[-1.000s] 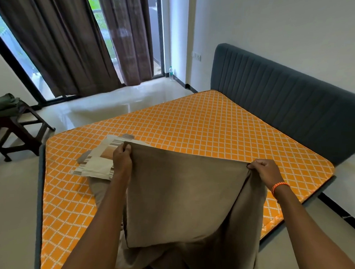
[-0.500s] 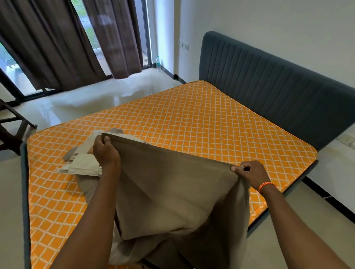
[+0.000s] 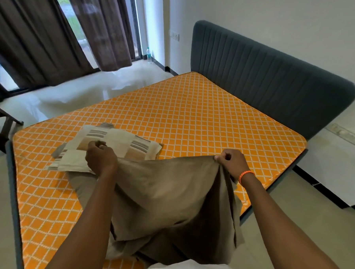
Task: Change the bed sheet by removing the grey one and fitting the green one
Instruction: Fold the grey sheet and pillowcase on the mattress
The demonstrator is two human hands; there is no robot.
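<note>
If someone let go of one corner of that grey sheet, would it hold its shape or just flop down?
Probably flop: the grey sheet sags between the left hand and right hand and hangs in loose folds. It seems light, since pinched corners carry it.

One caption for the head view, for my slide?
Both hands hold up the grey sheet over the bare orange mattress.

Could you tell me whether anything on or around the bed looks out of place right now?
Only mildly: a striped pillow lies askew near the foot corner of the bare orange mattress, and a water bottle stands on the floor by the window. Nothing looks spilled or damaged.
</note>
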